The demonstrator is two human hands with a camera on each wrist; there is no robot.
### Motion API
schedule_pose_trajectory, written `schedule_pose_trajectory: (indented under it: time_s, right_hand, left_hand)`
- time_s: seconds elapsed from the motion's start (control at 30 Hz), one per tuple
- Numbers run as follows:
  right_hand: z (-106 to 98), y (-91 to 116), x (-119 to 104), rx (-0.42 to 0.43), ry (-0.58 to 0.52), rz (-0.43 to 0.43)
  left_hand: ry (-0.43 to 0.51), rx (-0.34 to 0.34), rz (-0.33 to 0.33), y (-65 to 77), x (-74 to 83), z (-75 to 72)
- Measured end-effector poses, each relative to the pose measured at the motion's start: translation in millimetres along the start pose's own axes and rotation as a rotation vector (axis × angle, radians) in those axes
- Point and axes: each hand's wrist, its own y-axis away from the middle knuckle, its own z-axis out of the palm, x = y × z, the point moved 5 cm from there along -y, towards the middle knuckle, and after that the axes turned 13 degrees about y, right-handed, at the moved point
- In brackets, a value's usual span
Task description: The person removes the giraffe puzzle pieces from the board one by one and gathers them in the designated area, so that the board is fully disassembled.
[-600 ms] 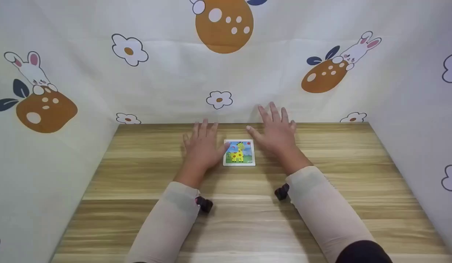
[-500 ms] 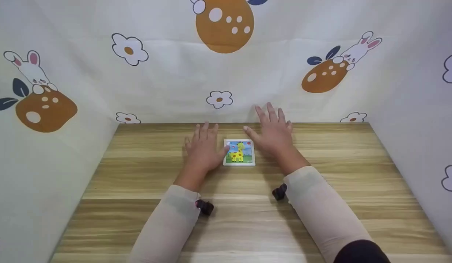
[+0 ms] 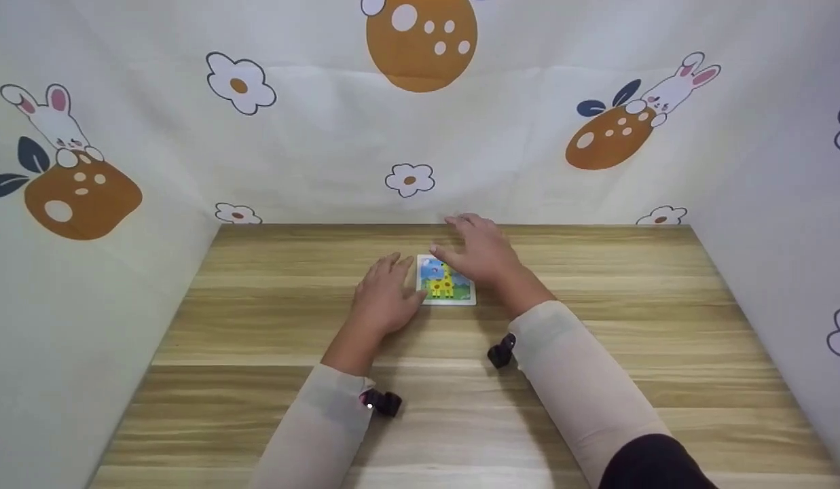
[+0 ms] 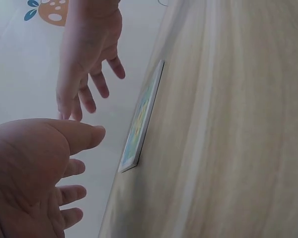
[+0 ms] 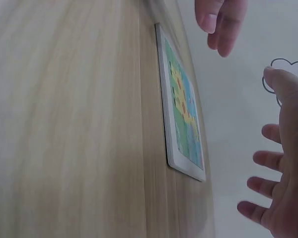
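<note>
A small square giraffe picture puzzle [image 3: 447, 288] with a white frame lies flat on the wooden table. My left hand [image 3: 387, 295] is beside its left edge, fingers extended and nothing in them; the thumb tip overlaps the frame's lower left in the head view. From the right, my right hand [image 3: 484, 255] reaches over the puzzle's upper right corner and hides part of it. In the left wrist view, a gap shows between the left hand [image 4: 30, 173] and the puzzle [image 4: 140, 119]. The right wrist view likewise shows the right hand [image 5: 288, 163] apart from the puzzle [image 5: 181, 104], holding nothing.
The wood-grain table [image 3: 257, 326] ends at a pale back curtain [image 3: 324, 149] printed with rabbits, fruit and flowers. Similar curtains stand at both sides. Small black wrist cameras, such as the one on the left sleeve [image 3: 384, 403], stick out inward.
My right hand has come left over the puzzle's corner, its fingers drawn down from the curtain. The left hand has slid back toward me along the puzzle's left side. The puzzle stays put.
</note>
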Motion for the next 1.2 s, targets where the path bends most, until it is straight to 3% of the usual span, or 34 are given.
schedule_pose_trajectory:
  time_s: [0.27,0.57,0.73,1.07,1.2]
  right_hand:
    - [13.7,-8.5,-8.9,-0.08,-0.151,-0.016]
    - [26.1,-15.0,-13.1,-0.134,-0.357,-0.061]
    - [33.0,-16.7,-13.5,-0.174,-0.36,-0.087]
    - [39.5,-18.9,-12.3,-0.251,-0.268,-0.061]
    - [37.4,-19.1,-17.0,-0.267,-0.227,-0.095]
  left_hand:
    - [0.062,-0.029,0.047,2.8,-6.0,5.7]
    - [-0.005,-0.113,0.132,6.9,-8.0,10.7]
    - [-0.028,-0.131,0.132,8.2,-9.7,12.1]
    - [-0.06,-0.136,0.125,6.5,-11.5,14.1]
    - [-0.068,-0.134,0.13,6.7,-11.4,14.2]
